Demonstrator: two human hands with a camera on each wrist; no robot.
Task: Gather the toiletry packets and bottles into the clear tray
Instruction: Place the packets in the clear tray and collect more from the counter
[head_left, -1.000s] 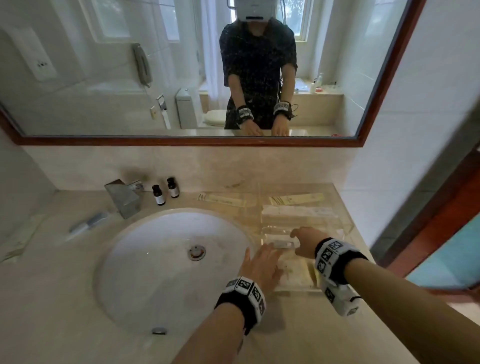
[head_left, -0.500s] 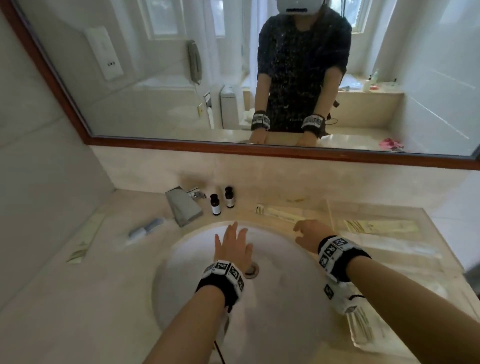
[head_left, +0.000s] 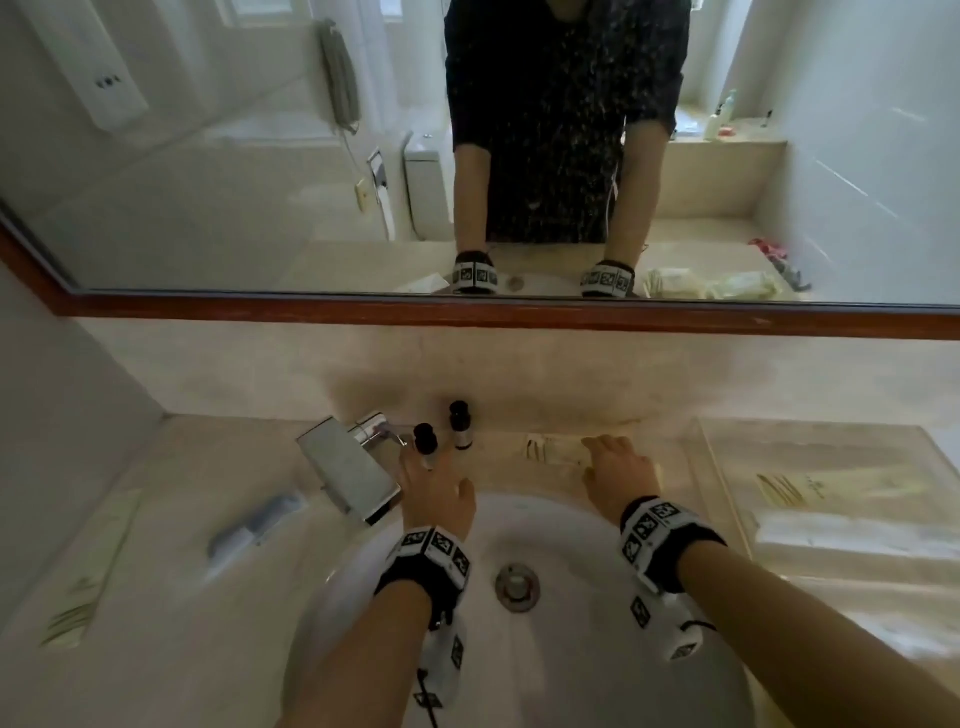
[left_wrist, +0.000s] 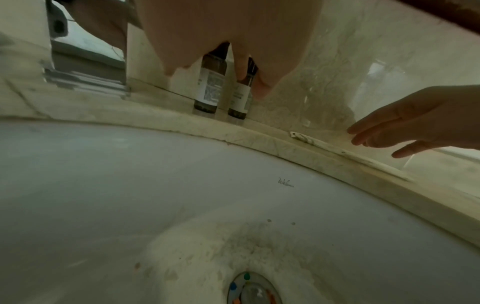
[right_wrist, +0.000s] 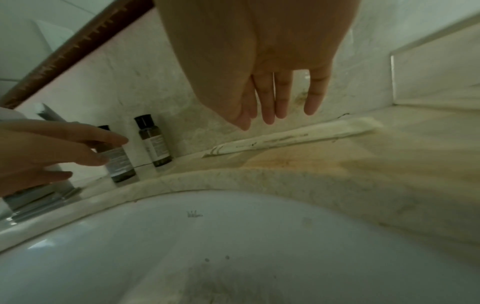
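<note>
Two small dark bottles with white labels stand behind the basin, the nearer bottle (head_left: 426, 441) (right_wrist: 120, 162) and the farther bottle (head_left: 460, 427) (right_wrist: 155, 142). My left hand (head_left: 422, 464) (right_wrist: 91, 152) reaches to the nearer bottle with fingers straight; whether it touches is unclear. A long cream packet (head_left: 551, 450) (right_wrist: 293, 137) lies flat on the counter right of the bottles. My right hand (head_left: 597, 453) (right_wrist: 275, 116) hovers over it, fingers straight and empty. The clear tray (head_left: 724, 488) sits at the right and holds several packets (head_left: 789, 488).
A chrome faucet (head_left: 353, 470) stands just left of the bottles. A grey-blue tube (head_left: 254, 525) and a pale packet (head_left: 88, 587) lie on the left counter. The white basin (head_left: 571, 649) is under both forearms. A mirror with a brown frame (head_left: 467, 312) backs the counter.
Both hands left the tray and moved left and back across the basin. The left hand now reaches the bottles and the right hand is over the long packet. The head view swung left.
</note>
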